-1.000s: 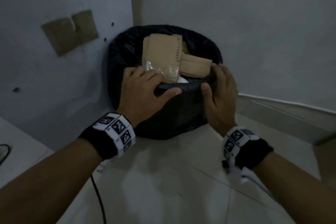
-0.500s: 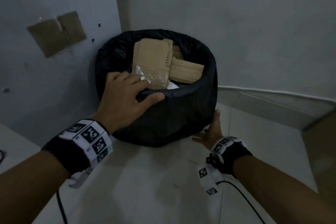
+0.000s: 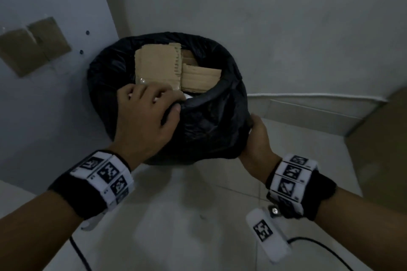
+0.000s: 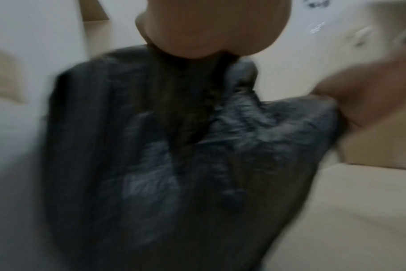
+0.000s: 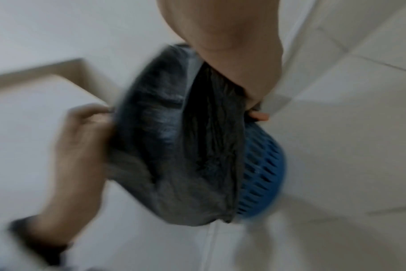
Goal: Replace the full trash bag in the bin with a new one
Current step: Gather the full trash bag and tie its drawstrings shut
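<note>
A black trash bag (image 3: 207, 130) lines a blue slotted bin (image 5: 262, 176) in the wall corner; the head view shows only the bag, which covers the bin. Brown cardboard pieces (image 3: 158, 66) stick out of its mouth. My left hand (image 3: 169, 101) grips the bag's near rim, thumb outside and fingers inside. My right hand (image 3: 256, 125) is on the bag's right side, its fingers (image 5: 257, 115) curled under the folded-over hem. Both wrist views are blurred by motion.
Grey walls meet right behind the bin, with brown patches (image 3: 33, 48) on the left wall. A brown box (image 3: 385, 149) stands at the right. A low ledge (image 3: 308, 103) runs along the right wall. Pale tiled floor (image 3: 187, 215) and a black cable (image 3: 319, 246) lie near me.
My right hand left the near rim, dropped beside the bin's base, then rose to take the bag's hem on the right. My left hand stayed on the rim and bunched it.
</note>
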The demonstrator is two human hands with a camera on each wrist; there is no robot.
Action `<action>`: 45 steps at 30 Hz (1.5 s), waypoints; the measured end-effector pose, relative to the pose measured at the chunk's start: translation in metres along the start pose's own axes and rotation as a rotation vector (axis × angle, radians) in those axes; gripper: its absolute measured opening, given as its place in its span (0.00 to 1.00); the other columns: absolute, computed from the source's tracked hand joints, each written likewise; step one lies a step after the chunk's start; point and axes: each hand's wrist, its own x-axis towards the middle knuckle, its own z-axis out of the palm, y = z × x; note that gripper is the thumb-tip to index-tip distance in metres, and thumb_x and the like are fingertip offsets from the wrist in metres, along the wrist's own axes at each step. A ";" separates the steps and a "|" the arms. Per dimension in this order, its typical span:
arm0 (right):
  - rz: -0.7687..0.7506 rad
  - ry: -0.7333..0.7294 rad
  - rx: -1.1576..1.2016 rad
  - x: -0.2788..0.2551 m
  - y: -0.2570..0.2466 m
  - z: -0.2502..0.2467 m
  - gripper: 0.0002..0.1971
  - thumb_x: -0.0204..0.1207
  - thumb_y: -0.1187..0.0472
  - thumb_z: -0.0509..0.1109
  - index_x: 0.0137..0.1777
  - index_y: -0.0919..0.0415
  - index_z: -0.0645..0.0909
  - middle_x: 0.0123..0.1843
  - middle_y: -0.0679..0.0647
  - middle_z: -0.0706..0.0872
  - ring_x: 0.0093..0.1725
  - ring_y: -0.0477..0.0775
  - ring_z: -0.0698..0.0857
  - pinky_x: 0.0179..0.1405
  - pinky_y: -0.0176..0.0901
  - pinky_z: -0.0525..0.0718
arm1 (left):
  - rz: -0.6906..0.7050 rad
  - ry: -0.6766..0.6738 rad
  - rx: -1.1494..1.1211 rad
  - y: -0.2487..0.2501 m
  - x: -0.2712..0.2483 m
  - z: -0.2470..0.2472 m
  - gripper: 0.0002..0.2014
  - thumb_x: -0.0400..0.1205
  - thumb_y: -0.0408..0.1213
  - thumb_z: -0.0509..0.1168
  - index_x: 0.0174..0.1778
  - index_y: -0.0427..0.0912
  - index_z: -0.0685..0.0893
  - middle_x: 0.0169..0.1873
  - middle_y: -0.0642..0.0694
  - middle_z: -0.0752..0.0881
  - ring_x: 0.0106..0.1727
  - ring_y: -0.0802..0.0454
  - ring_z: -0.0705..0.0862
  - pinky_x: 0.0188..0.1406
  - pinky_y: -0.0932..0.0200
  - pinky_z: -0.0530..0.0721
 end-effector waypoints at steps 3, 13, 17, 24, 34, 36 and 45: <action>-0.075 -0.050 0.036 -0.031 -0.028 0.002 0.17 0.85 0.47 0.57 0.58 0.59 0.79 0.47 0.58 0.84 0.44 0.57 0.86 0.46 0.52 0.87 | 0.066 -0.013 -0.051 0.031 0.007 0.004 0.13 0.82 0.49 0.61 0.50 0.48 0.87 0.51 0.45 0.84 0.51 0.42 0.79 0.57 0.46 0.67; -0.566 -0.270 -0.248 -0.063 -0.052 0.021 0.20 0.84 0.68 0.58 0.72 0.50 0.75 0.68 0.53 0.85 0.66 0.46 0.84 0.65 0.45 0.84 | -0.060 -0.206 -0.258 0.059 0.015 0.000 0.18 0.86 0.52 0.53 0.34 0.47 0.74 0.31 0.52 0.75 0.32 0.47 0.77 0.34 0.54 0.71; -1.138 -0.230 -1.009 -0.043 -0.019 0.025 0.24 0.81 0.63 0.58 0.77 0.54 0.72 0.75 0.52 0.74 0.76 0.51 0.71 0.75 0.48 0.70 | -0.303 -0.298 -0.506 0.049 0.014 -0.015 0.18 0.87 0.53 0.51 0.41 0.45 0.75 0.30 0.51 0.79 0.33 0.52 0.79 0.34 0.43 0.79; -1.555 -0.163 -1.364 -0.003 -0.021 0.035 0.13 0.81 0.57 0.58 0.56 0.61 0.81 0.58 0.62 0.78 0.58 0.65 0.78 0.57 0.56 0.71 | -0.223 -0.269 -0.464 0.013 0.009 -0.031 0.12 0.86 0.53 0.55 0.37 0.61 0.72 0.32 0.62 0.79 0.35 0.66 0.77 0.33 0.67 0.73; -1.369 -0.262 -1.410 -0.008 -0.032 0.067 0.21 0.86 0.46 0.50 0.30 0.48 0.67 0.25 0.45 0.73 0.28 0.51 0.74 0.35 0.45 0.61 | -0.196 -0.146 -0.140 -0.028 0.049 -0.023 0.17 0.86 0.53 0.56 0.48 0.47 0.85 0.43 0.52 0.78 0.44 0.50 0.81 0.40 0.47 0.81; -1.315 -0.217 -1.430 -0.003 -0.039 0.072 0.21 0.83 0.46 0.56 0.30 0.51 0.74 0.23 0.48 0.77 0.25 0.51 0.75 0.30 0.43 0.61 | -0.119 -0.047 -0.120 -0.019 0.045 -0.023 0.17 0.87 0.48 0.55 0.52 0.44 0.86 0.46 0.48 0.81 0.47 0.47 0.81 0.43 0.47 0.79; -1.236 -0.155 -0.757 -0.007 -0.044 0.057 0.17 0.75 0.62 0.65 0.64 0.51 0.74 0.50 0.46 0.79 0.51 0.50 0.81 0.50 0.43 0.79 | -0.194 -0.408 -0.119 0.007 0.017 -0.019 0.42 0.77 0.71 0.50 0.84 0.53 0.50 0.72 0.55 0.75 0.66 0.54 0.79 0.56 0.58 0.77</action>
